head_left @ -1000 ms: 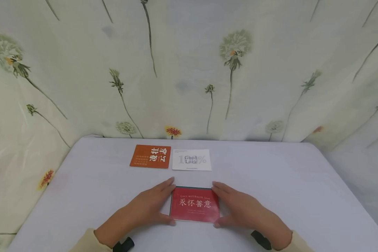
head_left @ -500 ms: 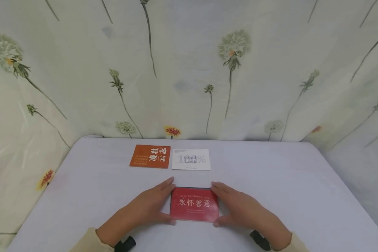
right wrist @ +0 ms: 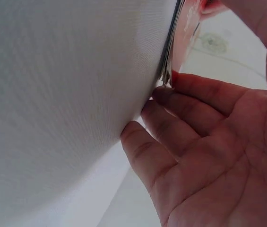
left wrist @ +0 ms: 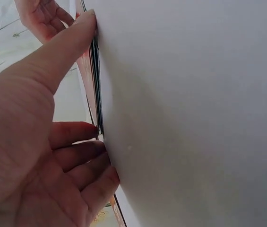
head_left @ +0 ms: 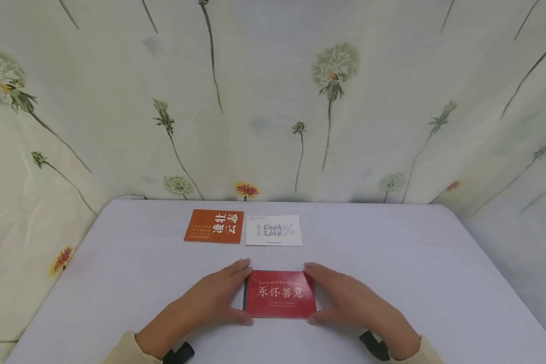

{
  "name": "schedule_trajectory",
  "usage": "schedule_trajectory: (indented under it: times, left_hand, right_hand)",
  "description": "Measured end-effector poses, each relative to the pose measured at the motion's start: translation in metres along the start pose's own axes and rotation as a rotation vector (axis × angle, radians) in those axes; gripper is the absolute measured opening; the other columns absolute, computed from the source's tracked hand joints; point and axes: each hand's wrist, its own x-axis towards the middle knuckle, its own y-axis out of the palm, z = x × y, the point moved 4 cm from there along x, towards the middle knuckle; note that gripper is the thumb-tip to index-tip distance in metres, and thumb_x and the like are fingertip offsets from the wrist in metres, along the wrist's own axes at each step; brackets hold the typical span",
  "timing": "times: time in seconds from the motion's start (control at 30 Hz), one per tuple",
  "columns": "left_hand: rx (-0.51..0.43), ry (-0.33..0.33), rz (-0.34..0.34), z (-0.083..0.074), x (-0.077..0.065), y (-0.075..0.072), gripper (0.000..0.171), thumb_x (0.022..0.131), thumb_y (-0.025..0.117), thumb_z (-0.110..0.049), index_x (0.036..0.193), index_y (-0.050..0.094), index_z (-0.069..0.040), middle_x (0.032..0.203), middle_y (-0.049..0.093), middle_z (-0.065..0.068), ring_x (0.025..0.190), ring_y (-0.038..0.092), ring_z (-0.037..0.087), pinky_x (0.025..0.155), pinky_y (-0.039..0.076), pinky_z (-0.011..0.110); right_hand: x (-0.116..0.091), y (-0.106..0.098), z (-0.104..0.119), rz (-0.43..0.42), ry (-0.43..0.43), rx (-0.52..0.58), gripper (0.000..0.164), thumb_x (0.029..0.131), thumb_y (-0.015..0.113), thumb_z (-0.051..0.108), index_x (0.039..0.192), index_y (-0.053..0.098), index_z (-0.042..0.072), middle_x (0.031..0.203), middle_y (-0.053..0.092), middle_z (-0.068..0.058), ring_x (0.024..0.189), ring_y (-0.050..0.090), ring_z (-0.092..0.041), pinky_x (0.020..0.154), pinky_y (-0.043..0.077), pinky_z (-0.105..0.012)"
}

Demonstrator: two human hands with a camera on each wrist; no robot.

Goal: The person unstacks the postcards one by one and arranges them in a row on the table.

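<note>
A small stack of cards lies on the white table, the top one red with white lettering. Its layered dark edge shows in the left wrist view, with a dark strip along the left side in the head view. My left hand grips the left corners, thumb at the near one and fingertips at the far one. Mirroring it, my right hand holds the right corners. In the right wrist view, the right fingertips rest on the tabletop beside the card edges.
Behind the stack, an orange card with white characters lies beside a white "Good Luck" card. Both are flat on the white table. A curtain printed with dandelions hangs past the far edge.
The dark strip along the red card's far edge no longer shows; one remains at its left side. Both hands stay at the corners. The head view has shifted slightly.
</note>
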Motion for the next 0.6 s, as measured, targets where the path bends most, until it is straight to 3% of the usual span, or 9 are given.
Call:
schedule_trajectory:
  times: [0.3,0.6]
  left_hand:
    - [-0.017,-0.026,-0.026,-0.0025,0.0003,-0.0021,0.108,0.061,0.081,-0.062,0.148,0.037,-0.016,0.152,0.038,0.001,0.138,0.037,0.021,0.100,0.045,0.045]
    - [-0.090,-0.055,-0.002,0.0011,0.0002,-0.0042,0.113,0.059,0.082,-0.063,0.150,0.033,-0.017,0.149,0.041,-0.001,0.136,0.039,0.021,0.100,0.045,0.048]
  right_hand:
    - [-0.0009,-0.0009,-0.0016,0.008,-0.022,0.031,0.099,0.063,0.083,0.058,0.146,0.042,0.023,0.144,0.046,0.007,0.132,0.043,-0.019,0.096,0.047,-0.051]
    - [-0.0030,-0.0037,0.0005,0.022,-0.041,0.038,0.098,0.065,0.081,0.059,0.147,0.039,0.024,0.144,0.045,0.008,0.132,0.043,-0.018,0.099,0.045,-0.049]
